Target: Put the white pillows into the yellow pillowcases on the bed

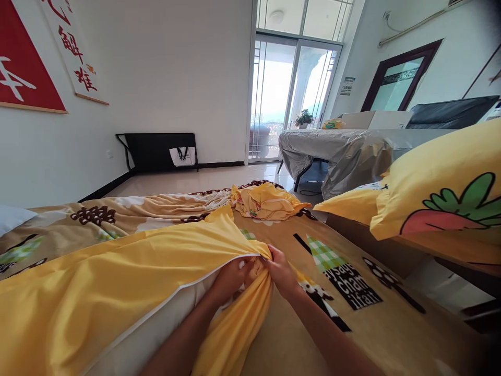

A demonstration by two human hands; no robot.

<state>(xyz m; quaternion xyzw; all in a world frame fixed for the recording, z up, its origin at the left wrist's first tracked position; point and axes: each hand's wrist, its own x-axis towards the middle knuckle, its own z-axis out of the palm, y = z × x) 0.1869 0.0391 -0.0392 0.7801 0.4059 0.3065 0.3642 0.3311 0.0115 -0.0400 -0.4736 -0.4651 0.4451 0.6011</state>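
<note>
A yellow pillowcase (125, 266) lies across the bed, its long side open along a pale edge. Through that opening shows a white pillow (156, 326). My right hand (282, 272) is closed on the bunched corner of the pillowcase, where the fabric gathers into tight folds. Just left of it, my left hand (231, 278) reaches into the opening, with its fingers curled and partly covered by cloth. What the left fingers hold is hidden. A loose flap of the case hangs down between my forearms.
A patterned brown blanket (289, 329) covers the bed. Crumpled yellow cloth (270, 201) lies toward the far edge. At the right, a yellow cushion with a carrot print (442, 172) rests on a brown surface. Beyond stands a plastic-covered table (313, 141).
</note>
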